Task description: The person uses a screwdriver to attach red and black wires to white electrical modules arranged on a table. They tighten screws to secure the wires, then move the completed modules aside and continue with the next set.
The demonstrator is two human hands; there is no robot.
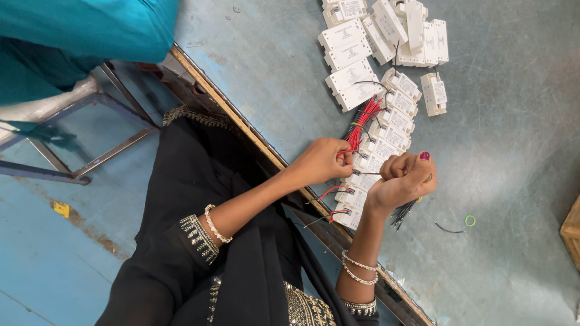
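A row of small white rectangular modules (386, 130) lies on the grey-blue table (513, 139), with a bunch of red wires (364, 118) and thin black wires running from them. My left hand (320, 160) pinches the red wires at the near end of the row. Just to its right, my right hand (403, 178) is closed in a fist around a bundle of short black wires (400, 214), whose ends stick out below the fist. A thin black wire (367, 173) spans the gap between the two hands. More white modules (350, 205) with red leads lie under my wrists.
A loose pile of white modules (386, 30) sits at the far end of the table. A green rubber band (470, 221) and a stray black wire (447, 228) lie right of my hands. A wooden box corner (571, 232) is at the right edge. A person in teal (78, 36) sits beside a metal stool frame (90, 157).
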